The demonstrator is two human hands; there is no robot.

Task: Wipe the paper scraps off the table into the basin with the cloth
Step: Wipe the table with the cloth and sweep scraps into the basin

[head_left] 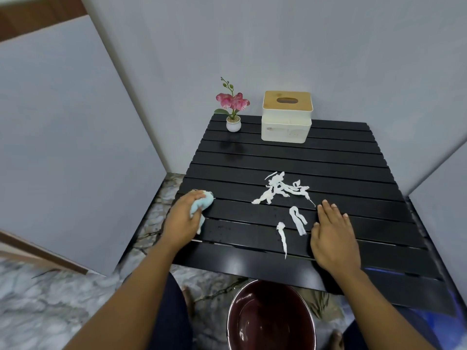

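The left hand [183, 218] is closed around the light blue cloth [202, 203] at the left edge of the bench [353, 157]; the right hand [333, 238] is laid open and flat. The basin [271, 317] is placed on the floor below the near edge. The paper scraps [280, 190] are gathered between the hands, not yet swept. Probably a pull toward the basin is needed. The flower pot [233, 125] and tissue box [286, 117] are well behind.
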